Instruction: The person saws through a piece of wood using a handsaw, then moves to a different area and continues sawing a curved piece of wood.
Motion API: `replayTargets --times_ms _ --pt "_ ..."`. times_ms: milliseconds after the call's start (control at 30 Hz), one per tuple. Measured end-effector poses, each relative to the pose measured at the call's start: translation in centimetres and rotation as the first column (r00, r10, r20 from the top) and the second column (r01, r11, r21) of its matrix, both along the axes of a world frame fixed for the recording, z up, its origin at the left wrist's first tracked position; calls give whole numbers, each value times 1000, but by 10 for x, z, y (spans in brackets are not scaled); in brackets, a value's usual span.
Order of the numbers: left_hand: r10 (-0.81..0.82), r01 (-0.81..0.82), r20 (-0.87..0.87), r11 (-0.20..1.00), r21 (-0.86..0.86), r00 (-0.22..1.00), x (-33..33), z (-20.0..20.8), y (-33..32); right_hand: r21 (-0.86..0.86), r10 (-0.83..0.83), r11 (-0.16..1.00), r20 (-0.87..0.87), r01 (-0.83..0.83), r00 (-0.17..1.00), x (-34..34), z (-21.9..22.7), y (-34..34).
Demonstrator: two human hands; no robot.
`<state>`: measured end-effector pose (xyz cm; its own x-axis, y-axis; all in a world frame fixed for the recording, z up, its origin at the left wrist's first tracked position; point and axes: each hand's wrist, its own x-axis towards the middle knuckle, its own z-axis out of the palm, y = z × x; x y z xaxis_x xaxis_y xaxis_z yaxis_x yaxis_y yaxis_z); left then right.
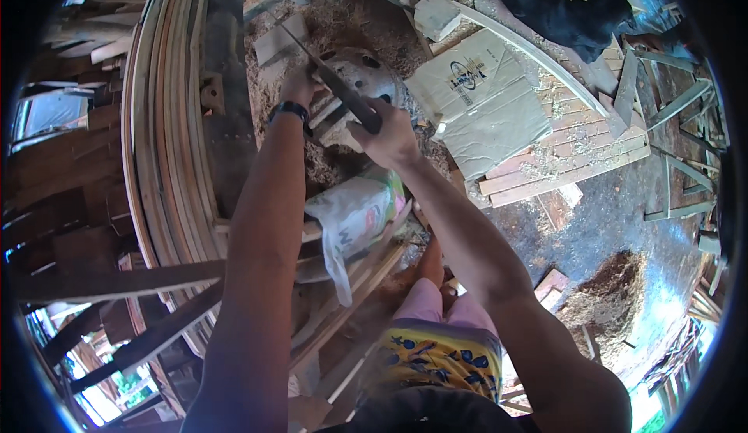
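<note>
My right hand (387, 136) is closed around the thick end of a long, dark, tapering tool (343, 94). Its thin end points up and left, and whether it is a blade or a file is unclear. My left hand (299, 88), with a dark band on its wrist, is beside the tool's middle; its fingers are partly hidden, so their grip does not show. Just beyond both hands sits a round, pale, worn object (378, 81) with dark holes. A pale flat board piece (280, 38) lies past my left hand, among wood shavings.
Long planks (167, 121) are stacked on the left. A white plastic bag (354, 215) lies between my forearms. To the right, flattened cardboard (487, 106) covers a slatted wooden platform (569, 164). A black animal (576, 12) rests at the far right; a sawdust heap (608, 296) lies on the floor.
</note>
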<state>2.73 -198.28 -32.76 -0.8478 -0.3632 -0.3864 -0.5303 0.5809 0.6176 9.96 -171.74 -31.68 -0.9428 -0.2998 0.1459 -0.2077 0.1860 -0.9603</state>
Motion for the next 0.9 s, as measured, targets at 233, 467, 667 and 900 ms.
replayTargets --times_ms 233,467,667,900 --pt "115 -114 -112 993 18 987 -5 -29 2 221 66 969 212 -114 975 169 82 191" --pt "123 -132 -80 984 -118 989 -2 3 22 256 108 948 300 -189 948 145 66 180" --pt "-157 118 -135 958 -259 978 -4 -25 0 79 9 997 91 -16 996 9 -2 1" --pt "44 -50 -28 965 -259 999 1 16 23 92 88 989 252 -114 964 187 71 205"
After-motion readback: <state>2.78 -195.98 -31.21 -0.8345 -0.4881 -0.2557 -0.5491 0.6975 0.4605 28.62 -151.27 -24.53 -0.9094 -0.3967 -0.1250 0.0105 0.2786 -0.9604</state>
